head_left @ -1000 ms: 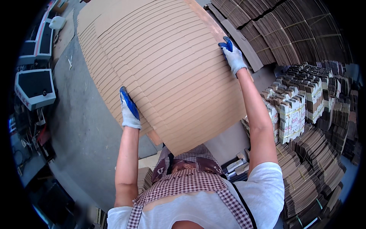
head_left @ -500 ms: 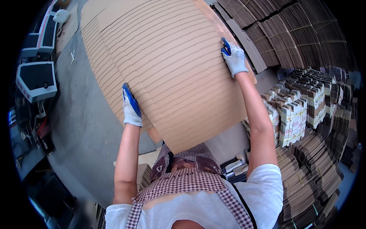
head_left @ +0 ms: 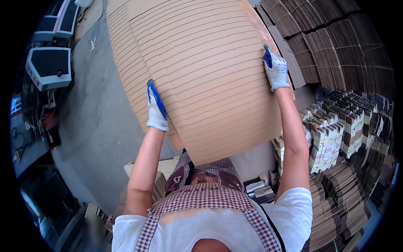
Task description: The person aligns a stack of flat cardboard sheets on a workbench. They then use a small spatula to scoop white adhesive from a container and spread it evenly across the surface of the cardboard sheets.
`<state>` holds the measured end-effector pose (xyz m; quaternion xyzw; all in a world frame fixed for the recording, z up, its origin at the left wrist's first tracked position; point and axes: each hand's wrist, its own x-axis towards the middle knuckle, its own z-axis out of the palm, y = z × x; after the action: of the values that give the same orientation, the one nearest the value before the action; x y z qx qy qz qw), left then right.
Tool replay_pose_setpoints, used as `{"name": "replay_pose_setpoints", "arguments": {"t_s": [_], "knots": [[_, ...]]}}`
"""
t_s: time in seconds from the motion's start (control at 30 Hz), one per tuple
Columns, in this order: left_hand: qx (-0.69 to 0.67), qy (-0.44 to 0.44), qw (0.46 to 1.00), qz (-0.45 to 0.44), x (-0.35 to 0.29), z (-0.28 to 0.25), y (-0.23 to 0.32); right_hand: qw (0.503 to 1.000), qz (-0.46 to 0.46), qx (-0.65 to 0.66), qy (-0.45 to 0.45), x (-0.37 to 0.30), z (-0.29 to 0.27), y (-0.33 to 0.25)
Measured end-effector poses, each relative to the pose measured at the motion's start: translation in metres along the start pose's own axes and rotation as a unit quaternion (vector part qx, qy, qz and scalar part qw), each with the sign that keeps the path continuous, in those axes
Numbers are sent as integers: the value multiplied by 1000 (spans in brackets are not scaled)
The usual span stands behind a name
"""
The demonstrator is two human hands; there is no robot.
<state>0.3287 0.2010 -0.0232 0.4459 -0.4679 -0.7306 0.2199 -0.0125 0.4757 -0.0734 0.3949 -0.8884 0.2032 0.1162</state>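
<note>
A wide fan of overlapping brown cardboard sheets [head_left: 218,80] lies in front of me, its near corner pointing toward my waist. My left hand [head_left: 156,107], in a white glove with a blue palm, rests on edge against the left side of the sheets. Its fingers are stretched out and it grips nothing. In a matching glove, my right hand [head_left: 275,68] lies at the right border of the fan. Those fingers are slightly bent, touching the cardboard, and not closed around it. Part of a wooden board [head_left: 176,142] shows under the near left edge.
Tall strapped stacks of dark cardboard [head_left: 336,50] stand at the far right. Nearer on the right are bundles of printed white cartons [head_left: 326,147] and more flat cardboard [head_left: 331,201]. Grey floor [head_left: 96,126] stretches along the left, beside a machine with white-framed panels [head_left: 50,67].
The view has shifted, so the cardboard and both hands appear further right. My left hand sits slightly higher in the picture; both hands stay against the sides of the sheets.
</note>
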Motion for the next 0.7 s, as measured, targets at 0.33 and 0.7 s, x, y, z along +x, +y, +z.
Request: {"name": "replay_pose_setpoints", "arguments": {"t_s": [0.33, 0.7], "knots": [[-22, 2, 999, -43, -4, -1, 9, 999, 33, 4, -34, -6, 3, 0], [443, 8, 873, 205, 10, -19, -7, 934, 273, 213, -92, 11, -1, -24]]}}
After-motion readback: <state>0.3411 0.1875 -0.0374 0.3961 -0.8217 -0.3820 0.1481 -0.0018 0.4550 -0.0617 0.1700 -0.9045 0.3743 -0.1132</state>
